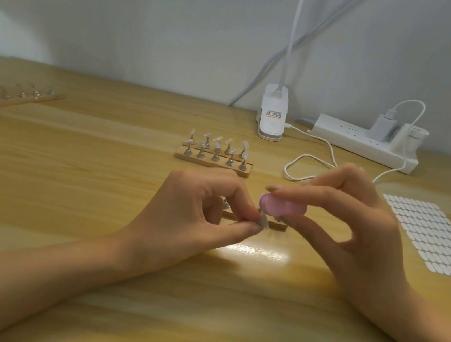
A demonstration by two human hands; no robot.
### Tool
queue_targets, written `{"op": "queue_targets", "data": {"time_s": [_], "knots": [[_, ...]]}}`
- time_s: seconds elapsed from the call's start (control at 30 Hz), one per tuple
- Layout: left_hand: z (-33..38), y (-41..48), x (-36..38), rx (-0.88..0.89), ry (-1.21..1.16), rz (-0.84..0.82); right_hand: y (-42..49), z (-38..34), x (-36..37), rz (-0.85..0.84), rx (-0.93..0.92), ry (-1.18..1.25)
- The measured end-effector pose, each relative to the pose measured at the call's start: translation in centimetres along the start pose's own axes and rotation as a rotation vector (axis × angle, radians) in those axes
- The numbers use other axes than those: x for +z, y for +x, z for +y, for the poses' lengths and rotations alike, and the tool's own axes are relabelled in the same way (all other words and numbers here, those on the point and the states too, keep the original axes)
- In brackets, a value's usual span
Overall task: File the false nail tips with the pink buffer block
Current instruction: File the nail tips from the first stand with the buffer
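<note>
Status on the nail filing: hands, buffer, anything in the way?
Left hand pinching a nail tip. Right hand gripping pink buffer, right at the tip, contact unclear. Nothing blocking; wooden stand below.

A small nail-craft workstation: a wood-grain desk (pixel 70 162) against a plain white wall (pixel 126 5), a clip-on lamp (pixel 272 116) and power strip (pixel 344 134) at upper right, wooden stands (pixel 210 163) holding false nail tips (pixel 245 145) at centre, and an adhesive-tab sheet (pixel 428 234) at right.

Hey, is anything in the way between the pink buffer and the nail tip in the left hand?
Nothing visible. The right hand holds the buffer right beside the tip that the left hand pinches, with no object between them; blur hides whether they touch.
</note>
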State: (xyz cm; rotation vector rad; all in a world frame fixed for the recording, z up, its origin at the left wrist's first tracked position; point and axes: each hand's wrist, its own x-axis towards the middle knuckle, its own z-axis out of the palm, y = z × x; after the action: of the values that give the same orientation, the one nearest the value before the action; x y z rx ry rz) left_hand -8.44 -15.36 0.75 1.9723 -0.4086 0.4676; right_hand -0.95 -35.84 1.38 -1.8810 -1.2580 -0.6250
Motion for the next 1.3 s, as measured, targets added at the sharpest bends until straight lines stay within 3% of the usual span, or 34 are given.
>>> {"op": "queue_targets", "data": {"time_s": [0.1,0.43,1.3], "knots": [[-0.12,-0.01,-0.01,0.012,0.021,0.012,0.04,0.06,-0.05,0.013,0.046,0.016],[-0.38,0.08,-0.09,0.053,0.097,0.022,-0.08,-0.41,0.29,-0.013,-0.106,-0.05],[-0.69,0.1,-0.32,0.056,0.029,0.008,-0.09,-0.31,0.27,-0.012,-0.084,-0.051]]}}
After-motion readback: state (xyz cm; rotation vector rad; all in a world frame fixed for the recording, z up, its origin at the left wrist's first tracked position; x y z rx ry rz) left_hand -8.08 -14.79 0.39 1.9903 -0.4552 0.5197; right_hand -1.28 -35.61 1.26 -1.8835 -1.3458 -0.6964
